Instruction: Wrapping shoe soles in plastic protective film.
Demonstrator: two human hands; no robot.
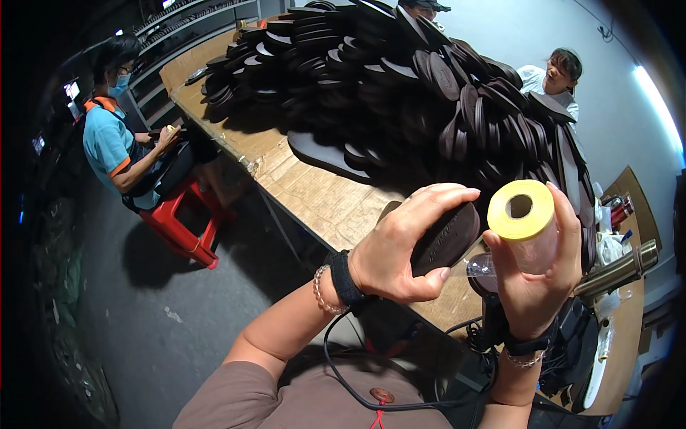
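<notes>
Head view: left hand [389, 247] curls round a part-hidden dark sole [447, 242], right hand [530, 289] a part-hidden roll [525, 229].

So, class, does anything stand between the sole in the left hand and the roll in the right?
Nothing visible stands in the upper gap between the sole and the roll. Lower down, a clear plastic piece shows between left hand and right hand; whether in the path or beyond, I cannot tell.

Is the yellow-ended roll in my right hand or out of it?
In: your right hand holds the roll between thumb and fingers.
</notes>
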